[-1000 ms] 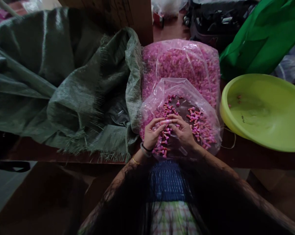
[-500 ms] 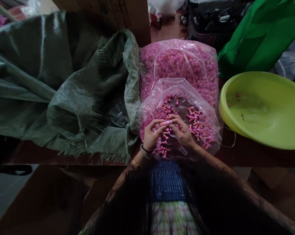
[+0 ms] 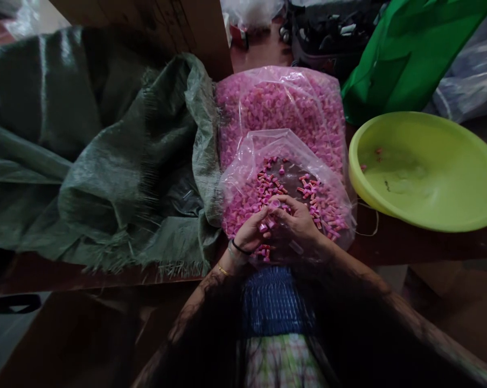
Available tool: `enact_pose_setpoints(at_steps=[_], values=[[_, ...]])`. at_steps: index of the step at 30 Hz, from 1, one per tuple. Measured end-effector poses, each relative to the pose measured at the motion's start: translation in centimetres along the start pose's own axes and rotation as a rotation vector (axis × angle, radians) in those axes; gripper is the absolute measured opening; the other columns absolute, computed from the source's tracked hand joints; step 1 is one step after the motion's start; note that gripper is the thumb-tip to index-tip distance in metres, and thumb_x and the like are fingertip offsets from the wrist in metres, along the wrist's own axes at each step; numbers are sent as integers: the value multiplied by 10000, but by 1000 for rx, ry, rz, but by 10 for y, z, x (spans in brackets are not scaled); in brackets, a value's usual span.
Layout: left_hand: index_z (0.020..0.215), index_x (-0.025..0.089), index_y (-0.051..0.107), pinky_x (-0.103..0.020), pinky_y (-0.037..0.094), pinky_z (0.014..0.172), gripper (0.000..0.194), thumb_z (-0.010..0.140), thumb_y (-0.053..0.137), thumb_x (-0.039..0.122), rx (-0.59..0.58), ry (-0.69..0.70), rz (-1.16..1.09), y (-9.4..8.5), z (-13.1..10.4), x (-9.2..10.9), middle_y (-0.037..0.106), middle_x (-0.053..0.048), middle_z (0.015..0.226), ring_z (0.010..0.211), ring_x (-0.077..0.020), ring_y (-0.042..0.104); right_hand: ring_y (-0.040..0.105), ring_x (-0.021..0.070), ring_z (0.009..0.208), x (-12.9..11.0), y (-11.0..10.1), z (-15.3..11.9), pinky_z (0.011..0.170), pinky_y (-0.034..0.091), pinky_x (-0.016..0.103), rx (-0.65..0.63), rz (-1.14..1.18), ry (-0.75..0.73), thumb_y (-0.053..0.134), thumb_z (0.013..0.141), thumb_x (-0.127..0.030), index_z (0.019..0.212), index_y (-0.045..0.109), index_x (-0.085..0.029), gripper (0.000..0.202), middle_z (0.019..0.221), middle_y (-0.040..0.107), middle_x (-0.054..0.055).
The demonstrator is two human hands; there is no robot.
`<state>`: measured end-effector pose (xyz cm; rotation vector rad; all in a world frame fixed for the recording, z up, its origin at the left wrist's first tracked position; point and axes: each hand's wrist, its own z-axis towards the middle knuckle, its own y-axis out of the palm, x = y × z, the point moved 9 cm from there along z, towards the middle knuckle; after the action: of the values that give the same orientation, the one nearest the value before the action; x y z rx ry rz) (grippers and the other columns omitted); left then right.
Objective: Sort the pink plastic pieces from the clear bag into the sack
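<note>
My left hand (image 3: pixel 250 230) is turned palm up, its fingers curled round small pink pieces (image 3: pixel 266 223). Touching it from the right, my right hand (image 3: pixel 298 218) pinches a small clear, pink-tinted tube (image 3: pixel 275 203) between thumb and fingers. Both hands are over the mouth of a clear plastic bag (image 3: pixel 243 186) with many small pink and red pieces (image 3: pixel 308 186) inside and around its opening. A loose clear tube (image 3: pixel 296 247) lies just below my right hand. Behind is a larger full bag of pink pieces (image 3: pixel 284 105).
A yellow-green basin (image 3: pixel 429 178) with a few small pieces stands at the right. Dark green woven sacking (image 3: pixel 102 161) covers the left. A green bag (image 3: pixel 401 59) is at the back right, and a cardboard box (image 3: pixel 158 27) at the back left.
The tube held level between both hands is now tilted at my right fingertips. My left hand has turned palm up and lowered slightly, with pink pieces showing in it. The view has shifted slightly right.
</note>
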<state>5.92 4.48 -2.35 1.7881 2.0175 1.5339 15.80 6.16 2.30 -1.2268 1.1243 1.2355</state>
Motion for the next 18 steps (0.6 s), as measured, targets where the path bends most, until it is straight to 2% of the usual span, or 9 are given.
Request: enact_pose_setpoints(at_steps=[4,8,11,14,18], values=[[828,142,635,-167,339,370,318,813,650,459,5,-26,-29,-4,3,-4,590,-7,620,391,-44,425,608,187,1011,0,0,-2,927,455,326,20,9,3,648,832,-424,1079,659,-224,318,1086,663,29],[735,146,617,-209,419,395,360,788,662,500,4,-133,-33,-2,0,-15,512,17,506,365,-63,412,604,191,1023,0,5,-6,925,455,331,19,14,-9,608,858,-439,1110,658,-228,332,1103,661,43],[787,158,633,-245,473,433,345,793,653,502,12,-192,-8,3,-4,-18,490,34,498,360,-61,394,601,190,1025,3,6,-9,930,454,335,22,36,-1,600,862,-447,1110,662,-235,332,1099,663,41],[923,171,658,-175,404,388,251,804,667,392,33,-145,31,5,-7,-10,548,24,598,380,-38,393,607,178,979,4,-2,-11,887,471,316,57,131,37,605,852,-475,1097,662,-235,348,1053,667,26],[1048,170,652,-111,353,371,308,745,701,203,76,-89,54,-2,-12,2,625,-32,830,567,-66,566,603,159,902,-3,-20,-12,845,476,292,123,270,63,610,842,-508,1091,644,-223,380,931,668,7]])
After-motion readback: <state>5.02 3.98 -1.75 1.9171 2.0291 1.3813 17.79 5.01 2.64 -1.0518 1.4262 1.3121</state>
